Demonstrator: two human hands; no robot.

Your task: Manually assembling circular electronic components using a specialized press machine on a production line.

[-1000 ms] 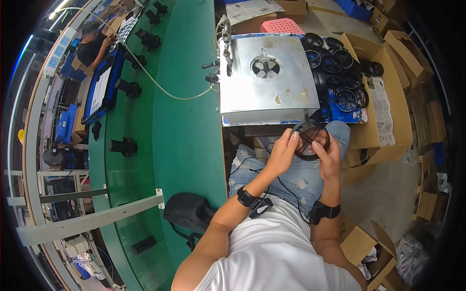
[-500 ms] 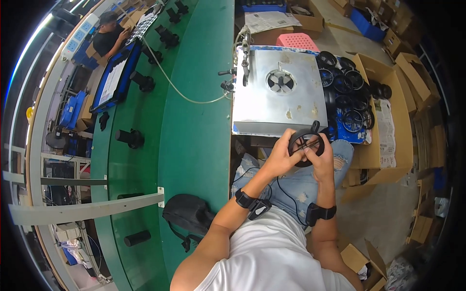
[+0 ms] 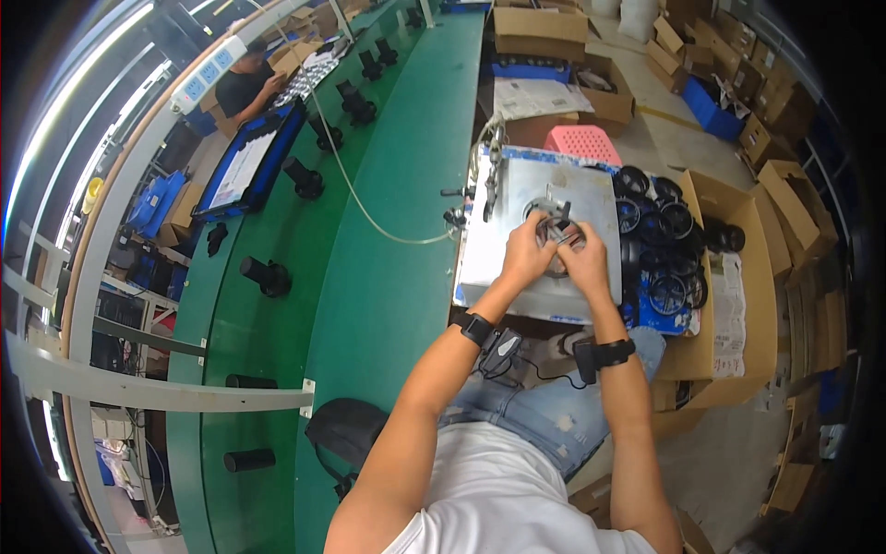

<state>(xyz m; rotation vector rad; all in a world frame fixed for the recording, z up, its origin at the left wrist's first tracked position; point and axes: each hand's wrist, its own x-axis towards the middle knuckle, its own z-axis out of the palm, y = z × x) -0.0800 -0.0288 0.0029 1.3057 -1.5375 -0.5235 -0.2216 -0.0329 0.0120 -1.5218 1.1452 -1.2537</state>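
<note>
A black plastic ring with a short tab (image 3: 557, 222) is held over the top of a silver metal box (image 3: 494, 268). My left hand (image 3: 527, 251) is closed on the ring's left side. My right hand (image 3: 588, 262) grips its right side, and the thumbs of both hands meet near the middle. The round fixture in the box's top is mostly hidden behind the ring and my fingers; whether the ring touches it I cannot tell. Just right of the metal box lies a pile of black spoked rings (image 3: 666, 294) on a blue surface.
A valve assembly (image 3: 496, 171) stands at the box's left edge, with a thin hose (image 3: 369, 218) running over the green bench (image 3: 388, 305). Cardboard carton (image 3: 759, 332) sits right; pink stool (image 3: 581, 143) behind. Black bag (image 3: 343, 427) lies near my left arm. A co-worker (image 3: 242, 94) sits far left.
Both hands have carried the black ring forward from above my lap to the top of the metal box. The view has shifted, so the bench and box sit lower in it.
</note>
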